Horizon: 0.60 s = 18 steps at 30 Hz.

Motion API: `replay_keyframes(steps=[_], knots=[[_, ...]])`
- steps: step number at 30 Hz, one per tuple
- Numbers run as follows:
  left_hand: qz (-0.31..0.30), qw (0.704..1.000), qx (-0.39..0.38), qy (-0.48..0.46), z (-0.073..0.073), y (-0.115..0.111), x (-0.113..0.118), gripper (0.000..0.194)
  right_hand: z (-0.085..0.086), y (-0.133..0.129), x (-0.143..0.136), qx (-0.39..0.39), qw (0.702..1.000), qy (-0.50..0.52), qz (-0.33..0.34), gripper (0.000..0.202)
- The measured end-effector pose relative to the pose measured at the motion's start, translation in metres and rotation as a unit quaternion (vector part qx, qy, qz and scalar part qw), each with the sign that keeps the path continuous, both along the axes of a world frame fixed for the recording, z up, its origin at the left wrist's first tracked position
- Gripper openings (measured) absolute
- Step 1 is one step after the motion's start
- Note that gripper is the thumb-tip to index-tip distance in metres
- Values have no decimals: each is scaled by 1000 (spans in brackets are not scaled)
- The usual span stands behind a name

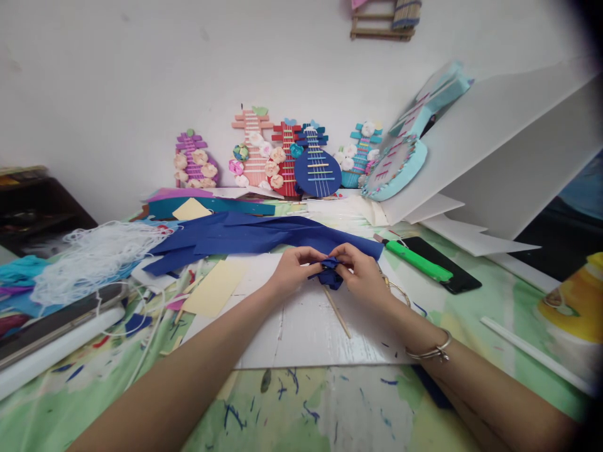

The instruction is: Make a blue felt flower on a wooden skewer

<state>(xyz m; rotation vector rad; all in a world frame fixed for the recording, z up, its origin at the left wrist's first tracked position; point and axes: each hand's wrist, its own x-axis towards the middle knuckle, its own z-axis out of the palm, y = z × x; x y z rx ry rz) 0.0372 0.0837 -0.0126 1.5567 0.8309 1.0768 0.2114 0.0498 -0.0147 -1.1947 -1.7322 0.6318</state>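
Both my hands meet over a white board [292, 339] near the middle of the table. Between the fingertips of my left hand [298, 269] and my right hand [358, 271] is a small dark blue paper flower [332, 276], its folds bunched together. Each hand pinches one side of it. A thin wooden stick [338, 314] slants down from beneath the flower; its upper end is hidden. Just beyond my hands lie long sheets of dark blue paper [235, 235].
A green utility knife [417, 258] lies on a black tablet-like slab [447, 276] at right, near a yellow bottle [577, 307]. Tangled white cord [101, 251] and cream paper [214, 289] are at left. Several decorated paper lutes, one blue [318, 169], lean against the wall.
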Motion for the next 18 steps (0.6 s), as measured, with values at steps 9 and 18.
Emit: replay_keyframes(steps=[9,18], knots=[[-24,996,-71,-38,-4,1,2,26,3,-2,1,19,998,-47,27,33],[-22,998,-47,-21,-2,-1,2,24,3,-1,1,9,997,-47,57,34]])
